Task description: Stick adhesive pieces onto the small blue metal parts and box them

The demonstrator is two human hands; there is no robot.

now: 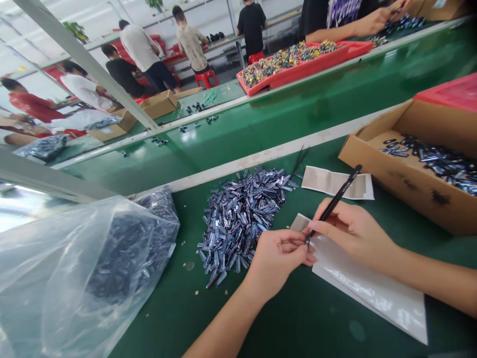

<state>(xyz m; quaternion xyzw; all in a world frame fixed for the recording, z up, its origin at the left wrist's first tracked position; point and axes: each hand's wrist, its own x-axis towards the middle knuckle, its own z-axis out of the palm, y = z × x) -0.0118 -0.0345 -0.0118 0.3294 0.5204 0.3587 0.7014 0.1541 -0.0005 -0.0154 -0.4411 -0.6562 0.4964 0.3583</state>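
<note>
My left hand is closed in a pinch on one small dark metal piece, held just above a white sheet. My right hand grips a black pen-like tool whose tip touches that piece. To the left of both hands lies a heap of the same shiny bluish metal pieces on the green table.
A clear plastic bag with more pieces lies at the left. A cardboard box with pieces stands at the right, a second white sheet behind my hands. Across the green belt sits a red tray; other people work beyond.
</note>
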